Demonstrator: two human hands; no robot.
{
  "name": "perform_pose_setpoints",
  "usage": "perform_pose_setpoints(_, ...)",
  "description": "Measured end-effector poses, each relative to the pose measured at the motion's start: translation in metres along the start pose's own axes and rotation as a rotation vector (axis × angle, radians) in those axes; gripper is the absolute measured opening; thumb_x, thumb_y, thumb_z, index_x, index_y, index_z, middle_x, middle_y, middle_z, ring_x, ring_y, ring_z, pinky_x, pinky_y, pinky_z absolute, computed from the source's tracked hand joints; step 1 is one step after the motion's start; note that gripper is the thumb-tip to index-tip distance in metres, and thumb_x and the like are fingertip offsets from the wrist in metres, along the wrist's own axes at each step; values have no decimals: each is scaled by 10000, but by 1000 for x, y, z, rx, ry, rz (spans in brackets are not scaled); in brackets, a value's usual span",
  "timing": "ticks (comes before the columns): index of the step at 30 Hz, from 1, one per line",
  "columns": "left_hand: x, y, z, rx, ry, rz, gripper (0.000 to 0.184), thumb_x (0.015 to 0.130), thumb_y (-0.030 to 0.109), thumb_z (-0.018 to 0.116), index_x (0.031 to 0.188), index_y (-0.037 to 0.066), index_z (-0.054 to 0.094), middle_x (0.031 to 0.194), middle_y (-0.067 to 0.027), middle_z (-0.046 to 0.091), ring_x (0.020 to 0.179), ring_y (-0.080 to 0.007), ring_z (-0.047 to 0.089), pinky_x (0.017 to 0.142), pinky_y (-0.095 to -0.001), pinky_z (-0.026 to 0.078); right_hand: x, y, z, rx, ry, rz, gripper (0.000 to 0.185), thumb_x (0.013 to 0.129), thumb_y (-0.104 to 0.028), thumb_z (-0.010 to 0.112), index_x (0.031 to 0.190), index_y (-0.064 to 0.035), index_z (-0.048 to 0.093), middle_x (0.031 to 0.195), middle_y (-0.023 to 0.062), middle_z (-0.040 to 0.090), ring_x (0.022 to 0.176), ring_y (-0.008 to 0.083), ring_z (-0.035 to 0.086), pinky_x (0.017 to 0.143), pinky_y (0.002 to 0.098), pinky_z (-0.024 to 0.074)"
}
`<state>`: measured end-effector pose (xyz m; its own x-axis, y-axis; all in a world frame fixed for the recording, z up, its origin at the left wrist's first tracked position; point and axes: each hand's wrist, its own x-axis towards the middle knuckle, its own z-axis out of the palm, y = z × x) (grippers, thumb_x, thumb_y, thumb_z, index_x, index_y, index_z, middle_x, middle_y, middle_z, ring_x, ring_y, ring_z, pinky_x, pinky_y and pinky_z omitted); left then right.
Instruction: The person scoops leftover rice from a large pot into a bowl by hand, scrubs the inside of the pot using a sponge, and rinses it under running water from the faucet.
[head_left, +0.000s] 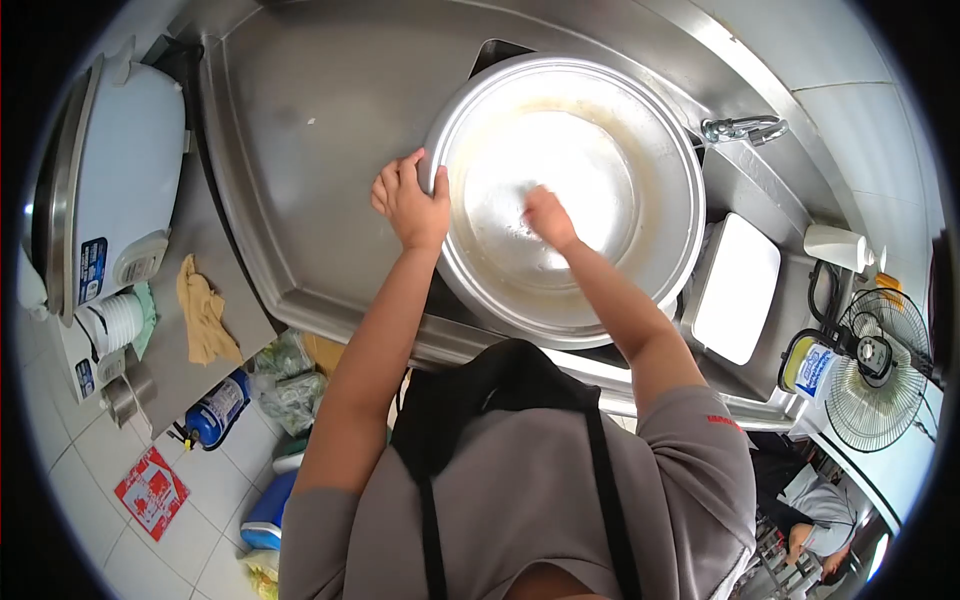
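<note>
A large round metal basin sits over the sink, its inside wet and shiny with a yellowish tinge round the wall. At its left rim is my left hand, thumb and fingers bent against the edge and holding it. My right hand reaches down inside the basin near the bottom. Its fingers are curled and slightly blurred; whatever they may hold is hidden.
A chrome faucet juts out behind the basin on the right. Beside the basin stands a white rectangular container. Farther right are a fan and a white bottle. A yellow cloth hangs on the left shelf. Another person is at lower right.
</note>
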<state>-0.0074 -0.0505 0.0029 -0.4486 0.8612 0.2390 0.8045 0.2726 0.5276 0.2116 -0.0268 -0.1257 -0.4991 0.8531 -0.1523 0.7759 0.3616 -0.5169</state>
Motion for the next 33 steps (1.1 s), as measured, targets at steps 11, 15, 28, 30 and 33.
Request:
perform_pose_setpoints(11,-1,1,-3,24,-24,10,359,736,263,628,1064,148,537,1079,-67,454,1094,-259,340,970,-412,195,-23,15,9,-100,102,205,179,690,-118,601,840,-57,524,859,186,526,764,310,549,799,398,444)
perform_pose_setpoints(15,-1,2,-4,32,-46,-15,368,737,280,630,1073,163,536,1095,-68,447,1099,-257,339,974,-417,194,-1,105,-51,196,380,811,212,670,-139,658,776,9,549,723,171,592,729,287,592,701,375,496)
perform_pose_setpoints(28,-3,3,-3,1,-25,-21,369,734,280,635,1073,168,543,1102,-57,459,1103,-254,340,985,-410,188,27,22,13,176,436,389,91,672,-113,572,686,-23,564,795,199,566,821,332,539,793,410,427)
perform_pose_setpoints(30,-4,2,-2,11,-27,-27,369,734,282,635,1074,171,544,1109,-57,459,1107,-256,339,985,-411,187,18,-11,18,121,279,257,74,683,-88,555,747,-51,545,859,186,538,897,316,513,817,412,405)
perform_pose_setpoints(33,1,4,-2,10,-23,-37,367,734,284,635,1074,174,547,1119,-57,457,1112,-255,336,988,-411,184,29,28,-20,59,415,409,166,717,-59,531,874,-15,497,817,179,522,873,291,515,794,430,406)
